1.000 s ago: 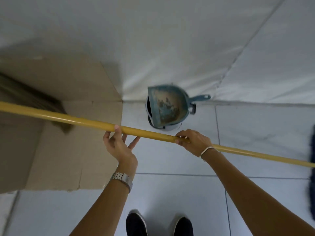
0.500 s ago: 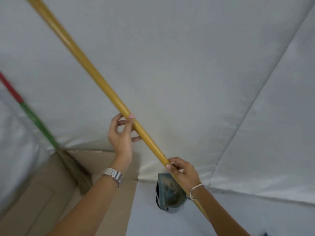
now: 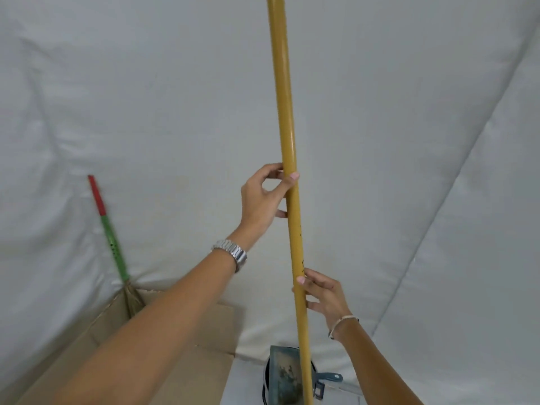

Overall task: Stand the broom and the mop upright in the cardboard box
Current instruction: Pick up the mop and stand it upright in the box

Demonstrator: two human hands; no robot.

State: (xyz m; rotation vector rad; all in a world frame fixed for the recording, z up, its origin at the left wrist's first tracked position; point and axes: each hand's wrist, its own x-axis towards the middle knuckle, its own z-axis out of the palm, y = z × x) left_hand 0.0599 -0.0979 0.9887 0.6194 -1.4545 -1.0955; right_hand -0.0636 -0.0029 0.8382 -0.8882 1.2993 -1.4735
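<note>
A long yellow mop handle runs almost vertically through the middle of the view; its head is out of frame. My left hand grips it higher up, thumb and fingers wrapped loosely around it. My right hand holds it lower down. The broom, with a red and green handle and straw bristles, stands leaning in the far corner of the open cardboard box at lower left. The mop handle is to the right of the box, above the floor.
A blue dustpan stands in a small bucket on the tiled floor just right of the box, behind the mop handle. White padded sheeting covers the walls behind, meeting in a corner at right.
The mop handle has swung from lying across the view to nearly upright. My left hand has risen along it, my right hand stays below, and the view has tilted upward.
</note>
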